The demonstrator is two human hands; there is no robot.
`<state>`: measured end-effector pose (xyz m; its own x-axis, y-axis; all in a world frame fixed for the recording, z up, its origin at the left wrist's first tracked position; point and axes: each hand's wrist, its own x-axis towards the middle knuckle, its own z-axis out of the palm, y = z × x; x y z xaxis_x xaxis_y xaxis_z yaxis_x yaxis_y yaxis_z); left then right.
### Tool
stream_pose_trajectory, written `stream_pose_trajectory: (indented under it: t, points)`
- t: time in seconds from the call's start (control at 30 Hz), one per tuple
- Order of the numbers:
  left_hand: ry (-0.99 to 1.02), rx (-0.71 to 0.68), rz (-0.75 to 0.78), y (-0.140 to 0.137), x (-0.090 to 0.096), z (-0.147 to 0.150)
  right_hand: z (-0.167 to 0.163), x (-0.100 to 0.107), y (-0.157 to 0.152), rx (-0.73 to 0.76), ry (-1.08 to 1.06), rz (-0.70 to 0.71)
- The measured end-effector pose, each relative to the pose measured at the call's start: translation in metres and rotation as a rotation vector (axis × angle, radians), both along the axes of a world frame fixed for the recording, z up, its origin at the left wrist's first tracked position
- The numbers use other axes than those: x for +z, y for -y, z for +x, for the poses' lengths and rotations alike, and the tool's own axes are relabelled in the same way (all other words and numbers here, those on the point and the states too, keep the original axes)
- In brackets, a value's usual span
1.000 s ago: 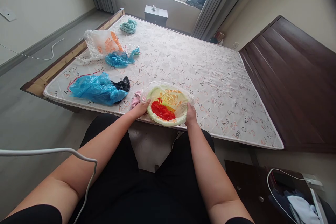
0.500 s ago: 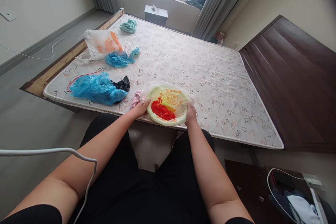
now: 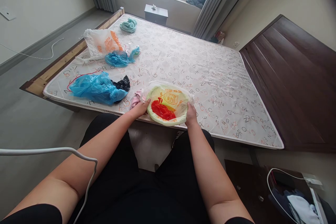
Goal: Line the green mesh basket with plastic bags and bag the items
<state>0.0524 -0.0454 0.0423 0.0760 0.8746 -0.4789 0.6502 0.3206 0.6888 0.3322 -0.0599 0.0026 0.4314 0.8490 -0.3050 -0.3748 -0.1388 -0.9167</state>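
Note:
A round, pale yellow-green bin (image 3: 168,123) lined with a translucent plastic bag is tilted so that I look into its mouth, at the near edge of the mattress. Orange print shows on the liner, and a crumpled red plastic bag (image 3: 162,110) lies inside. My left hand (image 3: 143,108) grips the rim on the left, its thumb over the edge. On the right side, my right hand (image 3: 191,113) is closed around the rim and the liner's edge. A pink cloth (image 3: 135,98) lies right beside my left hand. The undersides of both hands' fingers are hidden.
On the patterned mattress (image 3: 215,91) lie a blue plastic bag (image 3: 96,87), a black bag (image 3: 123,84), a second blue bag (image 3: 119,58), a white bag with orange print (image 3: 102,42) and a teal cloth (image 3: 128,25). A white cable (image 3: 65,149) crosses before my left arm.

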Motion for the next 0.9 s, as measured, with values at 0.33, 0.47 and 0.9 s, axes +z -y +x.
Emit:
stream_pose_trajectory:
  t: [0.33,0.47,0.9]
  points:
    - [0.278,0.13,-0.026,-0.001,-0.019,-0.004,0.002,-0.008,-0.002,0.003,-0.021,0.026]
    - [0.3,0.167,-0.016,-0.002,-0.023,-0.005,0.002,-0.007,-0.003,-0.007,-0.021,0.006]
    - [0.382,0.257,0.012,-0.002,-0.029,-0.004,0.002,-0.007,-0.002,0.003,-0.02,0.011]
